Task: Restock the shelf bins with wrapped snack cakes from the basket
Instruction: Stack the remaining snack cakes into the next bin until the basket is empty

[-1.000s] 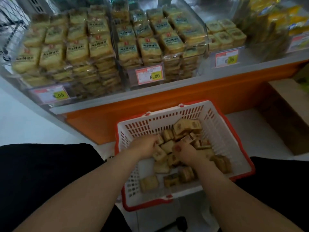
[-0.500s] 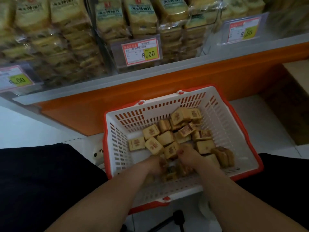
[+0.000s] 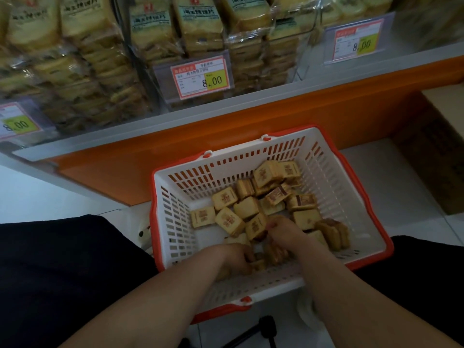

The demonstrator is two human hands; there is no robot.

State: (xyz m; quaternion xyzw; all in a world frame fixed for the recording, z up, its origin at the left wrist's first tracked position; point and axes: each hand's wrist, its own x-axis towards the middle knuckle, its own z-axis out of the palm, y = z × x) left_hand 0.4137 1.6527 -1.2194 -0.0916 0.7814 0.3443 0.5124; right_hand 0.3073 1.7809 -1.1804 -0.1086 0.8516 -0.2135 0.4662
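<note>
Both bare forearms reach forward and down, wrists close together. The left hand (image 3: 234, 257) curls its fingers under; the right hand (image 3: 283, 233) pinches with bent fingertips.

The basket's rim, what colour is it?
Orange-red, on a white slatted basket; the head view shows it plainly.

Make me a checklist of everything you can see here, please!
Surface: pale tiled floor; the basket sits on it.
Job's things: white basket with orange rim, loose wrapped snack cakes inside; shelf bins stacked with bagged cakes.
Clutter: price tags reading 8.00; cardboard box on the right.
Hands: left hand and right hand both down among the cakes; grip unclear.
Cables: nothing seen.
Surroundings: orange shelf base.
</note>
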